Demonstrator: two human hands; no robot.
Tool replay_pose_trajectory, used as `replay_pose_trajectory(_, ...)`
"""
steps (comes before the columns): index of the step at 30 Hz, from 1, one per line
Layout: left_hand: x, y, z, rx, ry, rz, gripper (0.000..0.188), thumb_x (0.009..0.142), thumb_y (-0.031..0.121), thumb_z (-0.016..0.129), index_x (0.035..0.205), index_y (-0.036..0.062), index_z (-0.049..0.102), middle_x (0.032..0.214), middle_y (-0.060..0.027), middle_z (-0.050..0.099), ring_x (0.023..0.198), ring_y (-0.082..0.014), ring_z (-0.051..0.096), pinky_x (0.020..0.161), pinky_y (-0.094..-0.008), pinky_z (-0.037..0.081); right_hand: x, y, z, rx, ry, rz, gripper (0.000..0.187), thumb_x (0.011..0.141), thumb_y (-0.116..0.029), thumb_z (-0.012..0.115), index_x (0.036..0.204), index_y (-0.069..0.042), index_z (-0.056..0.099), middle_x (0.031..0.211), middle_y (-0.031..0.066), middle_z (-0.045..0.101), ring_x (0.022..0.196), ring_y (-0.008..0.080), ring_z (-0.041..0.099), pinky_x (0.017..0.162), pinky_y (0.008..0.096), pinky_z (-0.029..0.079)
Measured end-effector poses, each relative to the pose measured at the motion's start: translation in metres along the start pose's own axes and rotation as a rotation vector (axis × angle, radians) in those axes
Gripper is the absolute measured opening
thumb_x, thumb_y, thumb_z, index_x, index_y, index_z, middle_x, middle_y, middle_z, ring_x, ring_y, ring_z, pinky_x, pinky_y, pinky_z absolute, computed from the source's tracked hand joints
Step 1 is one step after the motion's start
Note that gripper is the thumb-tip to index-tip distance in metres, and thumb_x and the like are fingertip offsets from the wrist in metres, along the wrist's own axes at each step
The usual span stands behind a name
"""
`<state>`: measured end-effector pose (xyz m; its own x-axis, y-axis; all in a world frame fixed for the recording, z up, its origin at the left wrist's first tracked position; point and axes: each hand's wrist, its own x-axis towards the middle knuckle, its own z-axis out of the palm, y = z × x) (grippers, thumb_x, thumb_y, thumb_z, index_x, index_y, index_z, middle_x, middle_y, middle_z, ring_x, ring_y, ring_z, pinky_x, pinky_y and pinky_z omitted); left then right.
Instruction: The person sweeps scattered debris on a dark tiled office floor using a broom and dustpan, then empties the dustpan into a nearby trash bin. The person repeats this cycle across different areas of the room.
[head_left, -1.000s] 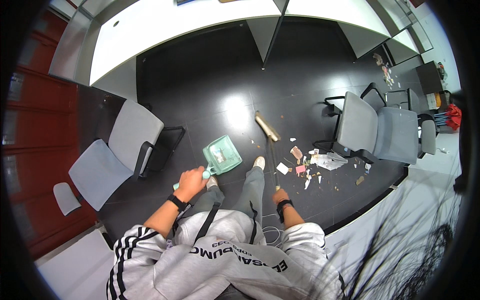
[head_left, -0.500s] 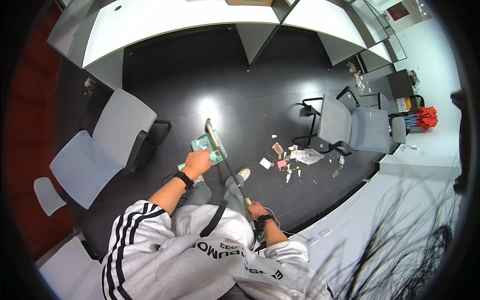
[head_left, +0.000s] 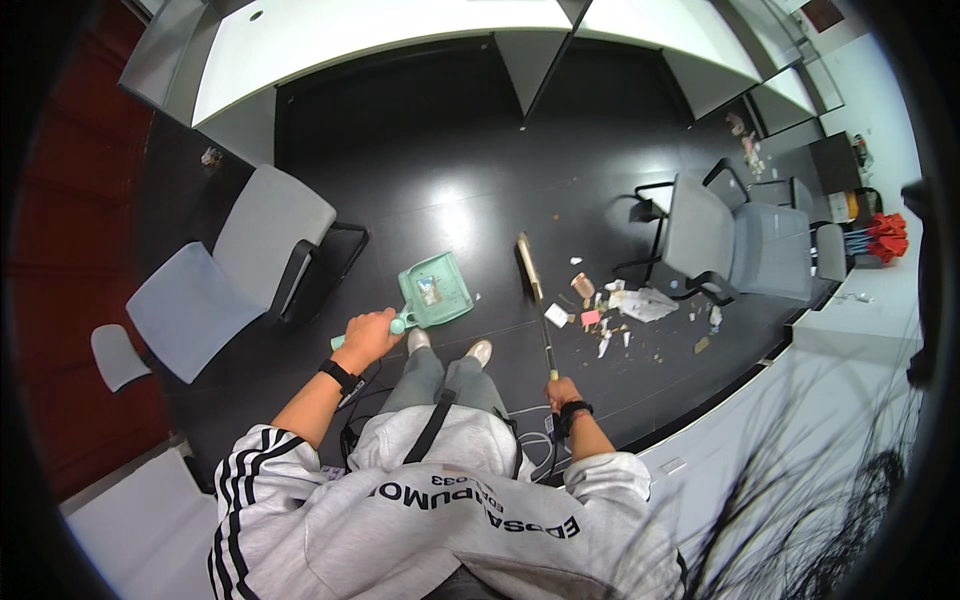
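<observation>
My left hand is closed round the handle of a green dustpan, which rests on or just above the dark floor ahead of my feet. A small pale scrap of litter lies in the pan. Further right, my right hand grips the long handle of a broom; its narrow head points away from me, between the dustpan and a scatter of litter. That litter includes a brown cup, a white paper piece, a pink piece and a clear plastic bag.
Grey chairs stand at the left and right. A long white desk with partition panels spans the far side. More litter lies at the far right, near red umbrellas. Cables run beside my legs.
The broom has swung right, away from the dustpan and toward the litter. My left hand has moved slightly left and the dustpan is now uncovered. The view has shifted a little.
</observation>
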<state>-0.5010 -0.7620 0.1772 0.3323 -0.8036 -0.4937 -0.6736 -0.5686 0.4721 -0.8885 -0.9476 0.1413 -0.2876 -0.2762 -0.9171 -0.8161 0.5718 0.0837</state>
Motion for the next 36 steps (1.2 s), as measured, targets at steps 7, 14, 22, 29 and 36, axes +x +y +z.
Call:
replay_pose_trajectory(7,-0.02,0.013,-0.001,0.068,-0.023,-0.026,0.028,0.077,0.031,0.065,0.083,0.0067,0.054,0.075,-0.0167,0.064,0.073,-0.0374,0.062,0.063,-0.0477,0.048,0.032,0.029,0.04,-0.161,0.041,-0.105,0.021,0.078,-0.011,0.047,0.078,0.006,0.06,0.058,0.0128,0.057,0.043,0.0206,0.054,0.037,0.0328,0.039)
replay_pose_trajectory(14,-0.039,-0.015,0.011,0.092,-0.056,0.061,0.029,0.076,0.032,0.067,0.082,0.0066,0.054,0.071,-0.0173,0.063,0.07,-0.038,0.062,0.062,-0.0483,0.048,0.032,0.057,0.092,-0.119,0.089,-0.049,0.026,0.077,-0.011,0.049,0.09,0.009,0.062,0.073,0.0181,0.064,0.055,0.0255,0.063,0.044,0.0332,0.046)
replay_pose_trajectory(22,-0.07,-0.077,0.02,0.047,-0.06,0.162,0.025,0.078,0.029,0.062,0.081,0.0053,0.054,0.072,-0.0171,0.063,0.07,-0.0377,0.062,0.061,-0.0476,0.048,-0.034,0.075,0.21,-0.153,-0.055,-0.082,0.025,0.077,-0.011,0.049,0.089,0.007,0.061,0.065,0.0134,0.059,0.047,0.0199,0.055,0.039,0.0319,0.04)
replay_pose_trajectory(29,-0.074,-0.108,0.029,0.015,-0.041,0.217,0.025,0.078,0.029,0.06,0.081,0.0052,0.054,0.074,-0.0175,0.063,0.07,-0.0375,0.062,0.062,-0.0482,0.049,-0.087,0.101,0.258,0.031,-0.212,-0.098,0.013,0.074,-0.009,0.048,0.082,0.0,0.054,0.052,0.0042,0.046,0.035,0.0123,0.038,0.033,0.0288,0.027)
replay_pose_trajectory(36,-0.104,-0.133,0.027,0.003,-0.029,0.19,0.026,0.077,0.029,0.064,0.083,0.0063,0.053,0.074,-0.0167,0.063,0.071,-0.0384,0.061,0.062,-0.0493,0.047,-0.111,0.175,0.25,0.066,0.064,-0.1,0.017,0.075,-0.009,0.047,0.087,0.0,0.055,0.053,0.0088,0.051,0.038,0.019,0.048,0.033,0.0327,0.032)
